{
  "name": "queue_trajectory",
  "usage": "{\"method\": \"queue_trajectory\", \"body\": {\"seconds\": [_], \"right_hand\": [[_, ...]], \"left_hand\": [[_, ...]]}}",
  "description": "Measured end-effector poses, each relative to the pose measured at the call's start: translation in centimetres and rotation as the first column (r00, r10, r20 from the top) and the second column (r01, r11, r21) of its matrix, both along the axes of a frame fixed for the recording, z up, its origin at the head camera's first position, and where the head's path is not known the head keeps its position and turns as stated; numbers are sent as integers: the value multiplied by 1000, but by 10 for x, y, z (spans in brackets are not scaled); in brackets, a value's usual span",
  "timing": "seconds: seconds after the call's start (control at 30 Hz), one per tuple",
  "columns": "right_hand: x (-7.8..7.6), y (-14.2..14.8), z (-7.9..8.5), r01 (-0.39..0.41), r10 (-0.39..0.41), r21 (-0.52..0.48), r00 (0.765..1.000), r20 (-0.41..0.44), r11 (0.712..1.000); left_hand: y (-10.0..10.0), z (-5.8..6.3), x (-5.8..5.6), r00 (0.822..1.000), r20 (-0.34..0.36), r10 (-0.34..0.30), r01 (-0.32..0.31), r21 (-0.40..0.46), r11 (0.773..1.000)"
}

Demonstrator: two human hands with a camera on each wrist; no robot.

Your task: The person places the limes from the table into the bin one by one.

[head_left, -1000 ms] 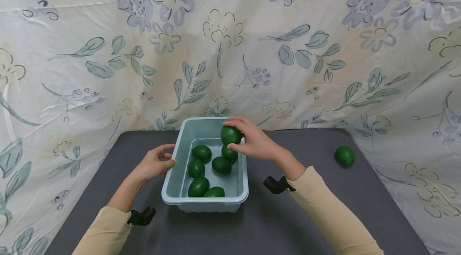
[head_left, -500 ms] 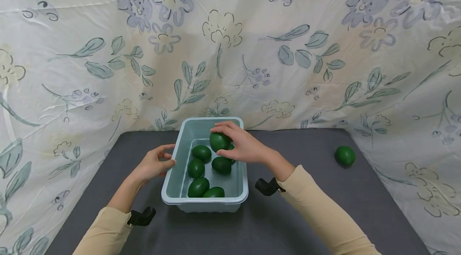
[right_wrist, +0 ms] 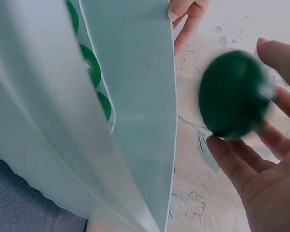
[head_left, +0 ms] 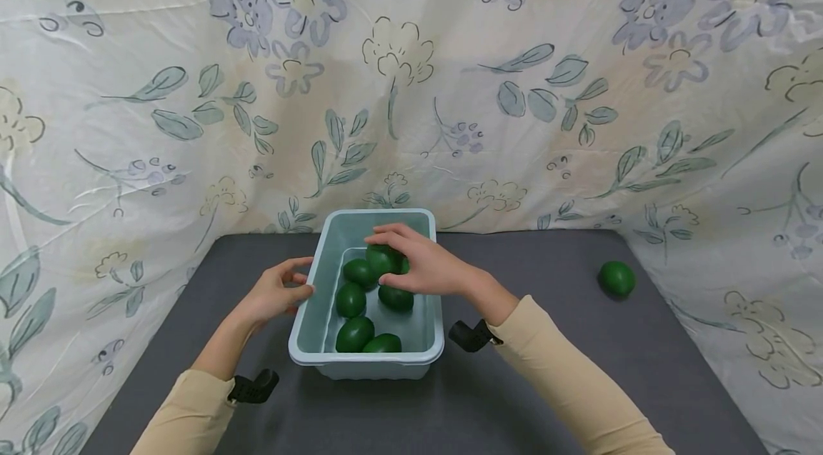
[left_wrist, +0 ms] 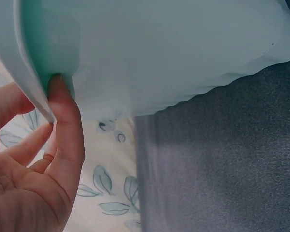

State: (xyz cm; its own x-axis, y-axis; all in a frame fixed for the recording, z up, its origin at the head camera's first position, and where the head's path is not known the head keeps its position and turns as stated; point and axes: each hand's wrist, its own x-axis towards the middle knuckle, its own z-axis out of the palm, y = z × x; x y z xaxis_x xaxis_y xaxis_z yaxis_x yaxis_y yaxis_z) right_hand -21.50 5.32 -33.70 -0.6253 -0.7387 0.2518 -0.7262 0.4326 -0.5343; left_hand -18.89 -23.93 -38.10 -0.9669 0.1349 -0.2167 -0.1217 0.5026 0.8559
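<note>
A light blue plastic bin holds several dark green, egg-shaped fruits, among them one fruit near its front wall. At the bin's left rim, my left hand pinches the edge; the left wrist view shows a finger tucked under the lip against the outer wall. Inside the bin's back half, my right hand holds another green egg-shaped fruit between thumb and fingers, above the fruits there. The right wrist view shows this held fruit blurred, with fingers around its sides.
One more green fruit lies alone at the right of the dark grey table. A flowered cloth hangs behind the table and along both sides. Black wrist cameras are strapped to both forearms.
My right hand has carried the green egg-shaped fruit leftward and slightly down, from beside the right rim to over the other fruits. My left hand and the bin have stayed put.
</note>
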Motion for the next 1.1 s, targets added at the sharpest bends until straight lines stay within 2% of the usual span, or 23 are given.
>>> {"method": "queue_trajectory", "body": {"seconds": [0.3,0.5,0.63,0.9,1.1], "right_hand": [[-4,11,-4,15,-14,-32,999,29,999],[-5,22,-8,48,-47,-42,999,24,998],[-4,33,-9,68,-68,-92,998,-2,993],[-5,62,-14,148,-161,-191,985,-57,970],[-9,85,-22,202,-217,-198,975,-58,959]], "left_hand": [[-1,1,0,1000,7,-6,5,15,1000],[-1,2,1,1000,6,-14,14,12,1000],[-1,2,1,1000,5,-12,12,10,1000],[0,3,2,1000,8,-15,15,15,1000],[0,2,1,1000,14,-11,11,29,1000]]}}
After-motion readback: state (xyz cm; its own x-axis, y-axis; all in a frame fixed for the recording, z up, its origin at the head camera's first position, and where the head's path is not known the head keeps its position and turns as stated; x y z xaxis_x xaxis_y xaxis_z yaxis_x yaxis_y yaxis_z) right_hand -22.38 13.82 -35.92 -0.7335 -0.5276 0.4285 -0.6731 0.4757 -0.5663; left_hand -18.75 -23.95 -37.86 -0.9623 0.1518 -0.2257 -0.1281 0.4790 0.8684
